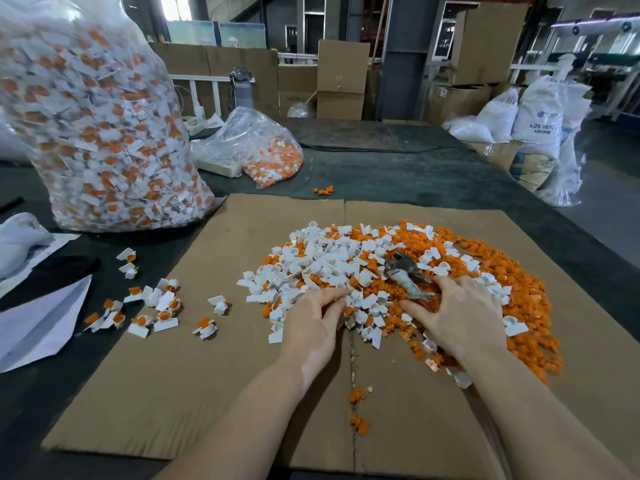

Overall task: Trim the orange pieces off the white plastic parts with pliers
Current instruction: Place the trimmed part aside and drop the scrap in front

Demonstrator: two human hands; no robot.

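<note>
Although small and plainly light, the white plastic parts (pixel 322 261) appear stiff and smooth-sided, so they are judged liable to slide or scatter when the heap is disturbed. Each is best taken by its flat white tab, leaving the orange piece clear for the cut. Untrimmed parts (pixel 152 306), each with orange attached, lie scattered on the left of the cardboard sheet (pixel 214 358) and partly on the dark surface (pixel 398 174) beside it. Trimmed white parts and cut orange pieces (pixel 519 289) form one mixed heap at centre and right of the sheet.

The pliers (pixel 407 271) lie on the heap, metal head pointing away from the person. Their red handle runs under the right hand (pixel 460 313). That hand rests palm down with fingers spread, touching the handle, but whether its grip has closed round the handle cannot be told. The left hand (pixel 311 323) is flat and open, fingertips in the white parts at the near edge of the heap, holding nothing visible.

A large clear bag (pixel 97 116) of untrimmed parts stands at far left, so much of the task is judged outstanding. A smaller bag (pixel 266 147) lies behind the sheet.
</note>
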